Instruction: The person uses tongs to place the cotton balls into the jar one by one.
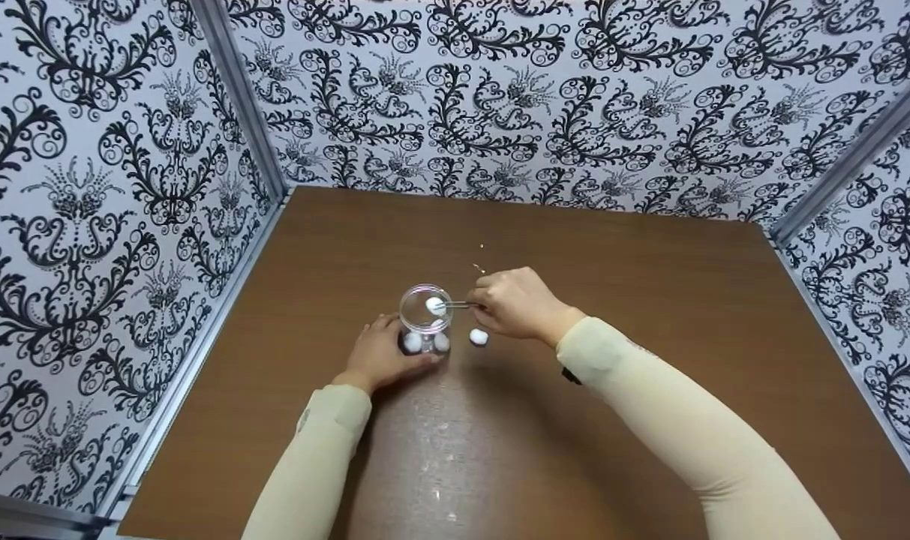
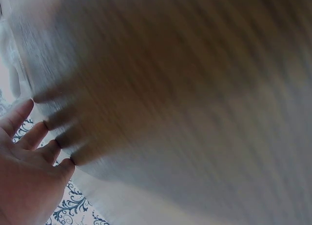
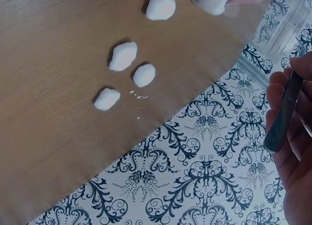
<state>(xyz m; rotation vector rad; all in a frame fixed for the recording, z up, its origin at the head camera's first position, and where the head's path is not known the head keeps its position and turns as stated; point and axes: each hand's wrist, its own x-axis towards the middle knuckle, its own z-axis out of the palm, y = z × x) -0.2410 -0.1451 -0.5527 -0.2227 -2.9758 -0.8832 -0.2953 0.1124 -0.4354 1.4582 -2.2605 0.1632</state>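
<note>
My left hand (image 1: 383, 352) holds a clear jar (image 1: 405, 319) low on its side, thumb in front and fingers at the left. In the left wrist view its fingertips rest close to the wood. White cotton balls (image 1: 412, 343) show through the jar's lower wall. Metal tweezers (image 1: 459, 305) are pinched in my right hand (image 1: 516, 304), to the right of the jar. At their tips a cotton ball (image 1: 435, 305) lies within the outline of the jar's round mouth. The right wrist view shows the tweezers' broad end (image 3: 280, 130) against my fingers.
One loose cotton ball (image 1: 479, 337) lies on the brown table (image 1: 612, 465) right of the jar. Several more cotton balls (image 3: 123, 56) appear in the right wrist view. Small bright specks (image 1: 479, 268) lie beyond my right hand. Patterned walls (image 1: 500, 97) enclose the table's back and sides.
</note>
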